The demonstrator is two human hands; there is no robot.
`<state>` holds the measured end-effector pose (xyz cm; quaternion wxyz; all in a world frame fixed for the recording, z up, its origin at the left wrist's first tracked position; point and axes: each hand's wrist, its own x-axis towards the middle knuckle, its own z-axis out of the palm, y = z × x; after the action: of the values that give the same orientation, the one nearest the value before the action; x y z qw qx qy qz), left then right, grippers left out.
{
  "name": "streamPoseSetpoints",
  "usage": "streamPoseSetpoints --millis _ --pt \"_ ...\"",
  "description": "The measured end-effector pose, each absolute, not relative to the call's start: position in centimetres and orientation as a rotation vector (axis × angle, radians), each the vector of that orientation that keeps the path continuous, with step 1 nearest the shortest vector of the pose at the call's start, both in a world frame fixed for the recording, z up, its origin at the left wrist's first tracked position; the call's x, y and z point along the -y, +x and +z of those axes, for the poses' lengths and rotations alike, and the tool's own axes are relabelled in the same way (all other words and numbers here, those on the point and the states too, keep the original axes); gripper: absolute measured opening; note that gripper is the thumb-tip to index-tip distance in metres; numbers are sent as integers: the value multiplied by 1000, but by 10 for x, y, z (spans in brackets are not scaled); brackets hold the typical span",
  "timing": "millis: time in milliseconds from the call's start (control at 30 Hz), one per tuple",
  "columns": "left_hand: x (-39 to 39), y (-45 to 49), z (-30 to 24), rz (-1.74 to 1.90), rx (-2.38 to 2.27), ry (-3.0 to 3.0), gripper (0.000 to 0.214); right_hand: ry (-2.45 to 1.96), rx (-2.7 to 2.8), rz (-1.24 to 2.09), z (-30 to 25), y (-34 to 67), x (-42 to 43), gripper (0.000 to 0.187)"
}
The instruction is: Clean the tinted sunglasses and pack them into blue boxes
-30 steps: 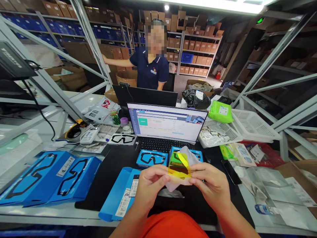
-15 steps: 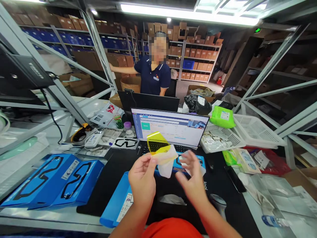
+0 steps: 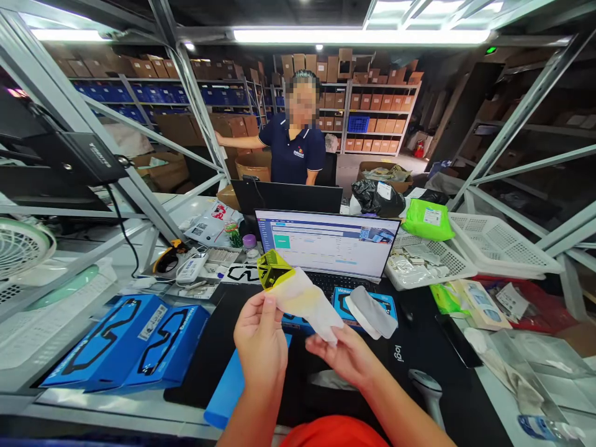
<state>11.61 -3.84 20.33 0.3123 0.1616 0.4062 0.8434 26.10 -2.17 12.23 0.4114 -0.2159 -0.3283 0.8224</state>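
Note:
A yellow transparent lens [image 3: 275, 270] sticks out of a soft white sleeve [image 3: 311, 297] in front of the laptop. My left hand [image 3: 261, 338] pinches the lens and the sleeve's edge between thumb and fingers. At the sleeve's other end, my right hand [image 3: 344, 355] grips its lower right corner, and the sleeve is stretched between both hands. Just beyond the right hand, a grey and white pouch [image 3: 372, 311] lies on a blue goggle box [image 3: 343, 298]. Below my left hand is another blue box [image 3: 229, 390], partly hidden by my forearm.
A laptop [image 3: 326, 245] stands ahead. Two blue goggle boxes [image 3: 107, 341] lie at left. To the right are a mouse [image 3: 406, 314], a phone [image 3: 459, 340], a barcode scanner [image 3: 426, 388] and white baskets [image 3: 503, 243]. A person in a navy shirt [image 3: 295, 152] stands behind the desk.
My right hand, open and apart before, has closed on the sleeve's end. The sleeve is drawn out longer and the lens has shifted left. The grey pouch is now uncovered. The camera view shifted slightly.

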Motion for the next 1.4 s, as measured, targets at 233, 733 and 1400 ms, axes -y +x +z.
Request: streamPoseSetpoints --millis 233,733,1400 --pt "41 105 203 2148 -1045 315 39 -836 1177 1741 103 287 33 45" --pt "74 132 171 1936 -1153 573 30 -834 1621 1143 208 308 12 26" --pt "87 107 155 1835 -981 1330 8 -437 1784 1097 202 320 28 18"
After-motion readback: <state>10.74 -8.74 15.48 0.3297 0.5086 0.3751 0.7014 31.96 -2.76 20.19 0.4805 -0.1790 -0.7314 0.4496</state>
